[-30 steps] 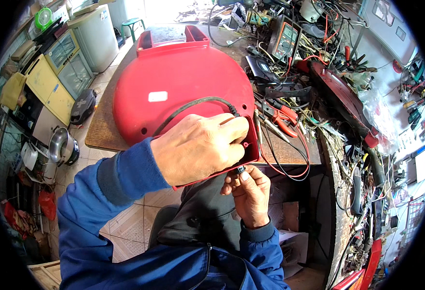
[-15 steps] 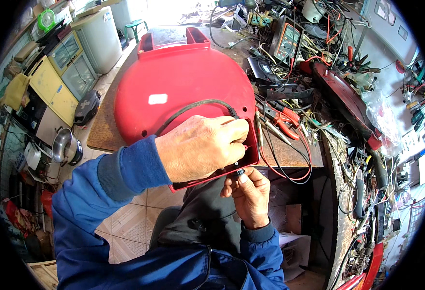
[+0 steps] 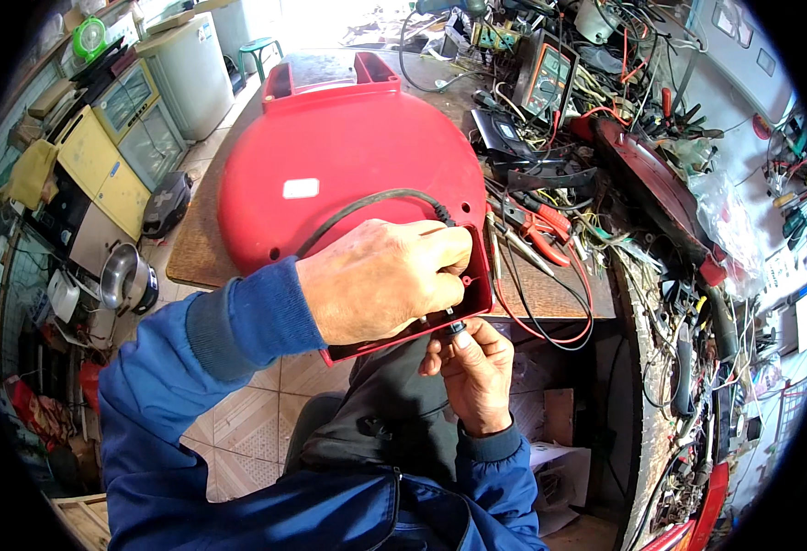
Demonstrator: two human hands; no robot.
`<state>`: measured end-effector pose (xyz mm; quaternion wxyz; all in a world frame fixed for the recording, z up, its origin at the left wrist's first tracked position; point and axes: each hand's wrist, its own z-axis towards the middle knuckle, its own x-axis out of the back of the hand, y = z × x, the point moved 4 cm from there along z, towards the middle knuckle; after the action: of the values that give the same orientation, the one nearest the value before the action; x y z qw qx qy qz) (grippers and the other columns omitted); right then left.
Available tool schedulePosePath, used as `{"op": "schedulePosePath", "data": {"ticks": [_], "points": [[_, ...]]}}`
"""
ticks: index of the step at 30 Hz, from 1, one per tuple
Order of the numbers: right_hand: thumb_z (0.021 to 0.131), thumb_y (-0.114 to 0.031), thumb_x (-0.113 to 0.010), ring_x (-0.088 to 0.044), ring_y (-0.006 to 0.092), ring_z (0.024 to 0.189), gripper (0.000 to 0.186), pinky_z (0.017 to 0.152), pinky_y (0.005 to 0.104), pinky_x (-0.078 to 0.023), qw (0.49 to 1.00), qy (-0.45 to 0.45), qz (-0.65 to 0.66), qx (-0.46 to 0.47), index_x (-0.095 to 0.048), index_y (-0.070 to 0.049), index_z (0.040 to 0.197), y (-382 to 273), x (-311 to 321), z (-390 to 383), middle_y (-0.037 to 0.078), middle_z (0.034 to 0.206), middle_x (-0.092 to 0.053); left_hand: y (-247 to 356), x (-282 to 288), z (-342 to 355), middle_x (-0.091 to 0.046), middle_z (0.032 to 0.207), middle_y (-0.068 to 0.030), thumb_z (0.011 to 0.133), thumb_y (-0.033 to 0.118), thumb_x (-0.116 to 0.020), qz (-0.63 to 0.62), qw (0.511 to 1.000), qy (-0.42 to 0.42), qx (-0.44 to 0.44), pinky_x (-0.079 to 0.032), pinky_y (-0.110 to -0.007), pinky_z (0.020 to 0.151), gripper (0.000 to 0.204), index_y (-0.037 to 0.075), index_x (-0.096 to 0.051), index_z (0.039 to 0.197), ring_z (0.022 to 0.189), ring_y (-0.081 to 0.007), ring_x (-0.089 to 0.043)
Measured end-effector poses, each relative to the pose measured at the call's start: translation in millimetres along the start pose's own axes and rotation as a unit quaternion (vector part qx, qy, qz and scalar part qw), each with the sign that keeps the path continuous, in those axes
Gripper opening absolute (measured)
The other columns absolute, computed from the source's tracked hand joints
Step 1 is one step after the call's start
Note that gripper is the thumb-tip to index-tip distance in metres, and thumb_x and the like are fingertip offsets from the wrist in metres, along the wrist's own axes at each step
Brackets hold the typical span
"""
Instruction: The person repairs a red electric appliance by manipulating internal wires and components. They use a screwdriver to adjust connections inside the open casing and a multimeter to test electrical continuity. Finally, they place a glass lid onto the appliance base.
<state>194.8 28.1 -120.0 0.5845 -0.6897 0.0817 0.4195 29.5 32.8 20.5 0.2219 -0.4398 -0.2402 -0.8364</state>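
Note:
A red plastic housing [image 3: 348, 147] lies on the wooden table [image 3: 192, 262], its open box-like end [image 3: 479, 266] at the near edge. A black cable [image 3: 385, 193] crosses it to a grommet by that opening. My left hand [image 3: 381, 280] is over the opening, fingers curled down inside it, their tips and whatever they grip hidden. Just below the lower rim, my right hand [image 3: 472, 367] pinches a small dark part [image 3: 454, 327] between thumb and finger, against the underside of the rim.
On the right are a multimeter [image 3: 543, 78], coiled test leads [image 3: 587, 303], red-handled pliers [image 3: 541, 234], a dark red panel [image 3: 642, 184] and tangled wires. On the left are cabinets [image 3: 100, 165], a steel pot [image 3: 123, 275], a black case [image 3: 165, 202] and a green fan [image 3: 89, 37].
Compared with a second ago, the view and housing sit slightly differently, and my left hand has shifted a little rightward. Both hands keep nearly the same grip; little differs from half a second ago.

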Motion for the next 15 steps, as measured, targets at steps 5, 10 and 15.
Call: {"op": "schedulePosePath", "data": {"ticks": [5, 10, 15], "points": [[0.099, -0.014, -0.068, -0.07, 0.0243, 0.073, 0.019, 0.07, 0.0387, -0.059, 1.0, -0.001, 0.007, 0.003, -0.064, 0.003, 0.106, 0.3, 2.3, 0.0, 0.018, 0.093, -0.073, 1.7, -2.3, 0.8, -0.06, 0.095, -0.0103, 0.081, 0.014, -0.066, 0.028, 0.999, -0.02, -0.005, -0.056, -0.039, 0.072, 0.013, 0.003, -0.069, 0.087, 0.089, -0.0276, -0.065], [0.1, -0.015, -0.065, -0.068, 0.0228, 0.071, 0.017, 0.069, 0.0388, -0.059, 1.0, 0.005, -0.023, 0.007, -0.064, 0.001, 0.105, -0.6, 1.6, 1.0, 0.016, 0.087, -0.07, 2.1, -4.0, 3.6, -0.061, 0.096, -0.0103, 0.081, 0.016, -0.065, 0.042, 0.999, -0.033, -0.001, -0.056, -0.039, 0.072, 0.013, 0.003, -0.068, 0.083, 0.091, -0.0273, -0.064], [0.101, -0.016, -0.064, -0.067, 0.0224, 0.069, 0.018, 0.069, 0.0398, -0.059, 0.999, 0.0, -0.04, 0.002, -0.063, 0.001, 0.105, -1.5, 2.8, 2.9, 0.016, 0.085, -0.069, -4.3, -3.0, 6.7, -0.062, 0.093, -0.0086, 0.081, 0.015, -0.064, 0.019, 0.999, -0.035, -0.022, -0.056, -0.039, 0.068, 0.012, 0.003, -0.067, 0.08, 0.086, -0.0279, -0.065]]}}
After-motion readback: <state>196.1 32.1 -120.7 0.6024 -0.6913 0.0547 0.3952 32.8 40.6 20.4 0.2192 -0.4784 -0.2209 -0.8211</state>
